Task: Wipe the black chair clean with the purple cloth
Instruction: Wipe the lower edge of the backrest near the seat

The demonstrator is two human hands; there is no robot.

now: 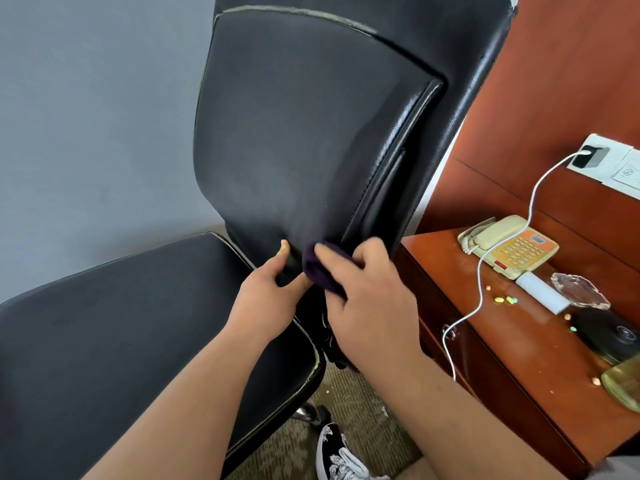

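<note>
Black chair (pixel 294 133) fills the view, backrest up. Bench (pixel 519 344) on its right. Left hand (pixel 266 292) grips the backrest's bottom edge. Right hand (pixel 374 306) just beside it grasps the purple cloth (pixel 318 271), pressed to the backrest's lower right corner (above the seat joint). Phone (pixel 512 247) on the bench.

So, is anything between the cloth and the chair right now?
Nothing visible. The right hand holds the cloth against the lower back of the chair. The left hand grips the chair just left of the cloth, not blocking it.
</note>
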